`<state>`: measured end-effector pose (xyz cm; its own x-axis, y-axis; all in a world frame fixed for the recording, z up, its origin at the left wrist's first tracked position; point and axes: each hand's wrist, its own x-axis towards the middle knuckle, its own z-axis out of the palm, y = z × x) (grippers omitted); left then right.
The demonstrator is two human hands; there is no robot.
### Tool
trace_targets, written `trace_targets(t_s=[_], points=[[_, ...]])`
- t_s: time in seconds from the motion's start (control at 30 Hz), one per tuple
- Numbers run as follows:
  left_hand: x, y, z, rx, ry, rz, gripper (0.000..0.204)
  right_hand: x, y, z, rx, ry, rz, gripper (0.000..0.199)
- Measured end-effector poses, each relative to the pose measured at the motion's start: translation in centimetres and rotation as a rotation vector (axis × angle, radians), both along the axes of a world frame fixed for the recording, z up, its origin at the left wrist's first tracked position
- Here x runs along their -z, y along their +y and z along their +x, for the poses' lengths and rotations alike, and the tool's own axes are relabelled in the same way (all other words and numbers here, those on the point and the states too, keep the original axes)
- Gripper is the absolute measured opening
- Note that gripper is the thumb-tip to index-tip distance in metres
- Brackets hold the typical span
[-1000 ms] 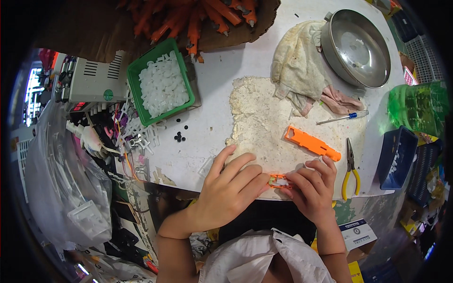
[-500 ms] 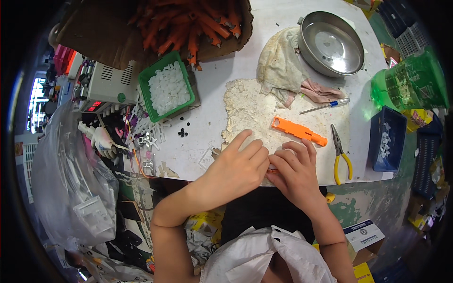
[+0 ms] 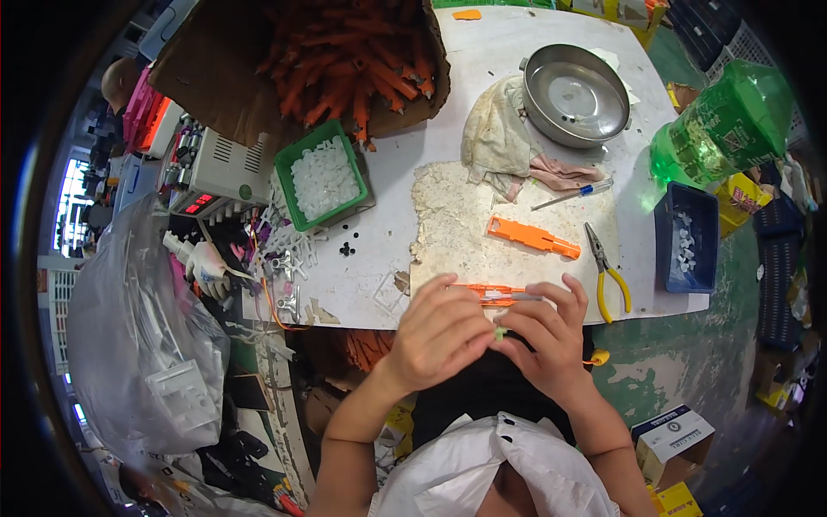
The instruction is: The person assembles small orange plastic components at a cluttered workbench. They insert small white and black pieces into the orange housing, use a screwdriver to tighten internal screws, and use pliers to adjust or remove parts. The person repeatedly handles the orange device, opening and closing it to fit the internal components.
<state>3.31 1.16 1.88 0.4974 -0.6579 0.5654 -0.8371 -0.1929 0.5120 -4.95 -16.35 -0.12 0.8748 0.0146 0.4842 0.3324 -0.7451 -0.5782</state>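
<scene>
At the table's near edge, my left hand (image 3: pixel 441 334) and my right hand (image 3: pixel 548 341) work close together with curled fingers. Their thumb and finger tips meet at a small pale green piece (image 3: pixel 500 333), closed on it from both sides. Just beyond it lies a slim orange plastic shell (image 3: pixel 496 295) with a whitish part inside; fingertips of both hands reach its ends, and whether they grip it I cannot tell. A second orange shell (image 3: pixel 534 237) rests farther out on the worn board (image 3: pixel 444 207). Yellow-handled pliers (image 3: pixel 607 274) lie to the right.
A green tray (image 3: pixel 360 164) of white parts stands left, below a cardboard box (image 3: pixel 215 77) of orange pieces. A metal bowl (image 3: pixel 575 95), a rag (image 3: pixel 495 129) and a pen (image 3: pixel 573 194) are farther back. At right sit a blue bin (image 3: pixel 692 280) and green bottle (image 3: pixel 724 129).
My hands have come slightly nearer to me, and the orange shell between them now shows. The pale green piece has become visible at the fingertips. The whole view has shifted a little.
</scene>
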Motion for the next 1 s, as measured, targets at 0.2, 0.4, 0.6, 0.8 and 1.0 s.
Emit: trace_targets(t_s=[0.2, 0.4, 0.6, 0.8, 1.0], points=[[1.3, -0.4, -4.0, 0.129, -0.156, -0.035, 0.017, -0.9, -1.6, -4.3, -0.142, 0.326, 0.588, 0.017], [1.9, -3.5, -5.0, 0.246, -0.200, -0.065, 0.018, 0.8, -3.9, -7.3, -0.067, 0.482, 1.094, 0.007], [1.8, -6.0, -5.4, 0.261, -0.152, -0.146, 0.018, -0.2, -5.8, -8.7, 0.074, 0.340, 1.266, 0.011], [1.8, -7.2, -6.4, 0.187, 0.498, -0.318, 0.014, -0.4, -6.6, -9.7, 0.207, 0.161, 1.176, 0.013], [0.4, -13.2, -5.2, 0.113, 0.582, -0.274, 0.011, -0.6, -6.2, -10.1, 0.258, -0.054, 1.113, 0.012]])
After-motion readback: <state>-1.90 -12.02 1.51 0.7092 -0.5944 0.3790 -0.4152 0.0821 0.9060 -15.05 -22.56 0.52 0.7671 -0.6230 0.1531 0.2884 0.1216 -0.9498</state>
